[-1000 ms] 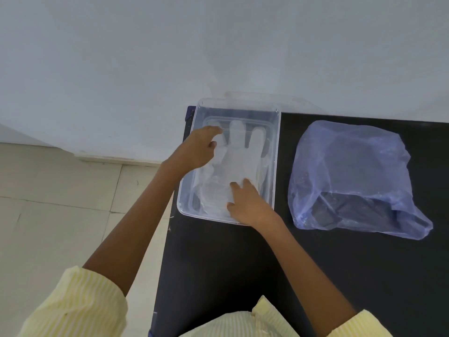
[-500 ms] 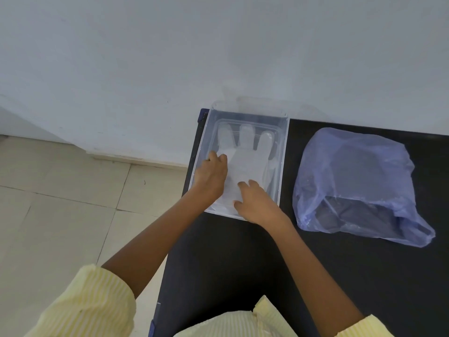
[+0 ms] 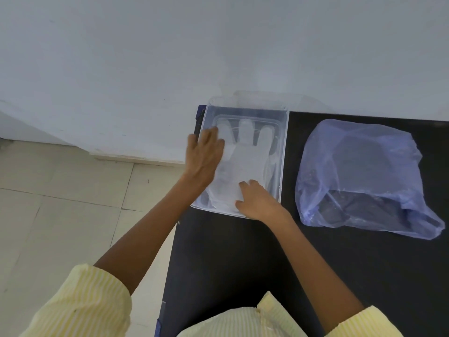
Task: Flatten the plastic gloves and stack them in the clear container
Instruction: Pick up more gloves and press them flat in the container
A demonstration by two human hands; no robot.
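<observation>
A clear plastic container stands at the far left corner of the black table. Inside it a translucent plastic glove lies spread flat, fingers pointing to the wall. My left hand lies flat and slightly blurred on the glove's left side, fingers together, reaching up to the glove's outer finger. My right hand presses its fingertips on the glove's cuff end at the container's near edge. Neither hand grips anything.
A crumpled blue plastic bag lies on the black table right of the container. The table's left edge drops to a tiled floor. A white wall stands right behind the container.
My left hand has slid from the glove's lower left up along its left side toward the fingers. My right hand has stayed on the cuff end.
</observation>
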